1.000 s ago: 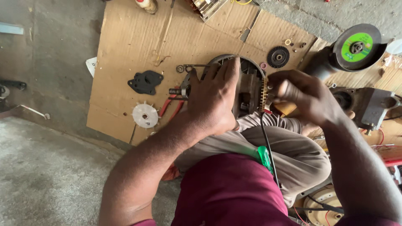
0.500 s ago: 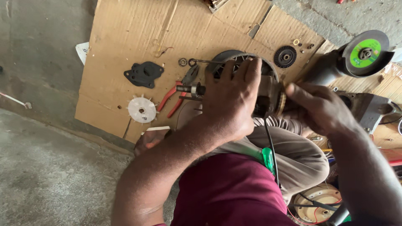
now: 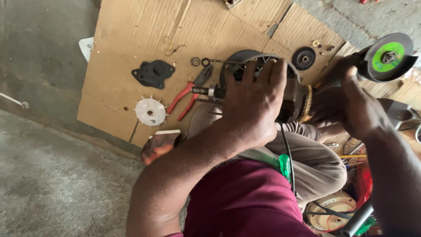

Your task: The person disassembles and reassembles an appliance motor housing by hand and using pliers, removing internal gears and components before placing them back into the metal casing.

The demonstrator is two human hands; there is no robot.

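Head view: both hands [image 3: 254, 101] on motor [image 3: 294, 100].

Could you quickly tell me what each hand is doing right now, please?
Left hand: closed over the top of the motor body, gripping it.
Right hand: at the motor's far end, fingers curled; what it holds cannot be told.

Red pliers [image 3: 186, 96], white fan [image 3: 149, 112]

A flattened cardboard sheet [image 3: 131, 39] on the concrete floor [image 3: 39, 184] carries a black plate [image 3: 153, 73], white fan wheel [image 3: 149, 112], red-handled pliers [image 3: 189, 93] and washers [image 3: 195, 61] near its middle.
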